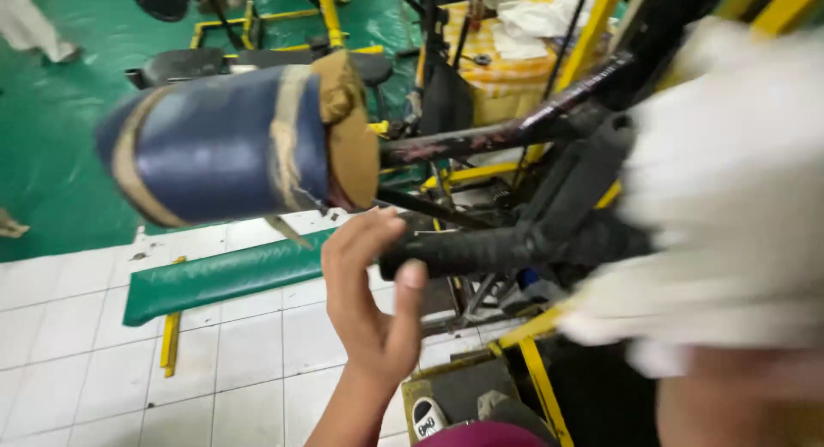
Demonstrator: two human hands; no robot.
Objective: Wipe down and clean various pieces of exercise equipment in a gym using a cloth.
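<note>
The right hand [730, 387] is blurred and wrapped in a white cloth [730, 181], so its grip cannot be told. The left hand [369, 301] is open, thumb raised, fingers at the end of the black grip [463, 251]. Above, a blue roller pad [232, 142] sits on a dark bar [498, 134]. Beyond lies a green bench [223, 275].

Floor, near: white tiles [249, 353].
Floor, far: green mat [51, 138].
On tiles: green padded bench [223, 275] on yellow legs [170, 340].
On mat: yellow machine frames [257, 22].
</note>
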